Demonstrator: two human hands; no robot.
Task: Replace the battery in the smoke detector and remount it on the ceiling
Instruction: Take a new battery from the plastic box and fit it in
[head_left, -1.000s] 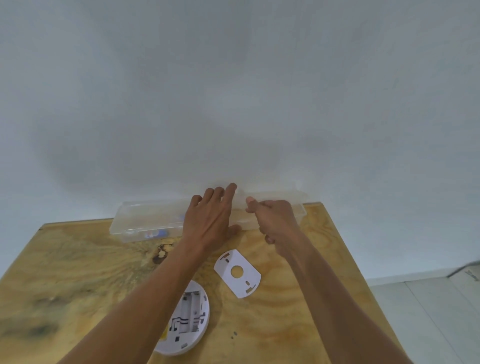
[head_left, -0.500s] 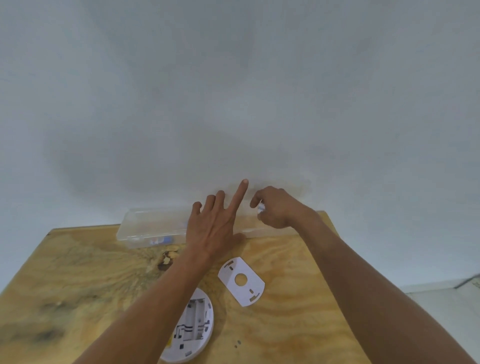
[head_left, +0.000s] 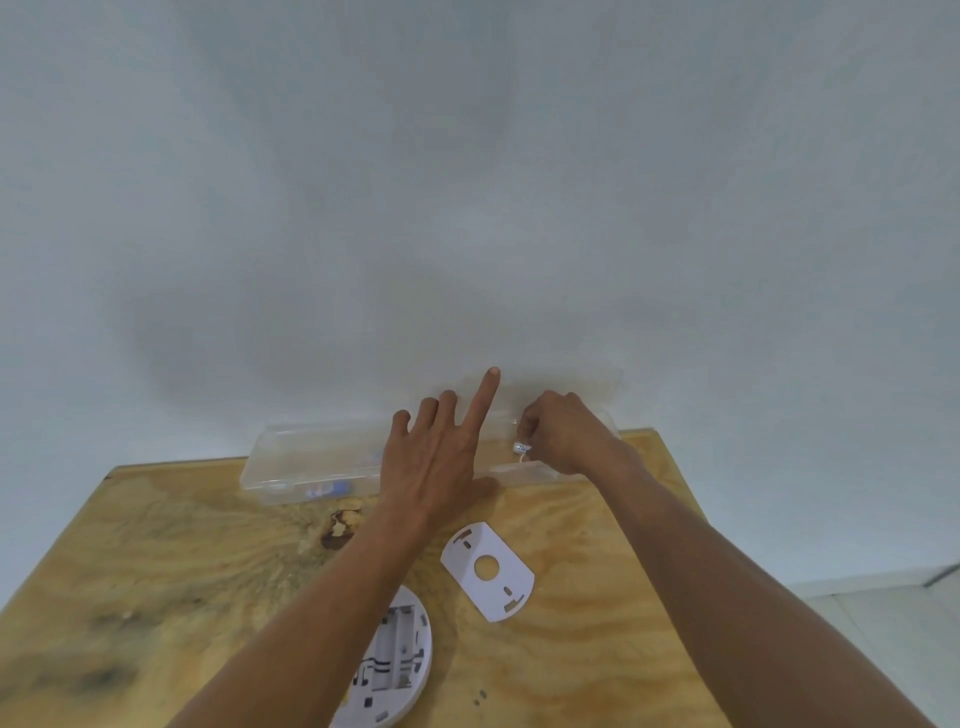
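The left hand (head_left: 436, 457) is lying with straight, spread fingers over the front of a clear plastic box (head_left: 311, 457) that is standing at the far edge of the wooden surface (head_left: 156, 571), against the white wall (head_left: 467, 182); its index finger is pointing up along the raised lid (head_left: 561, 387) of the box and the thumb is pressing near the front wall, so this grip is flat and is not closing around anything. The right hand (head_left: 566, 431) is reaching into the right part of the box with curled fingers, and it is pinching a small white battery (head_left: 521, 448), of which only one end is showing below the fingers. Some small blue and white things (head_left: 327, 488) are lying inside the left part of the box, too blurred to name. The smoke detector (head_left: 392, 660) is lying on the surface near the person, face down, with its open battery compartment turned up and partly covered by the left forearm. Its white mounting plate (head_left: 488, 571), with a round hole in the middle, is lying flat just beside it, between the two arms, apart from the detector and from the box
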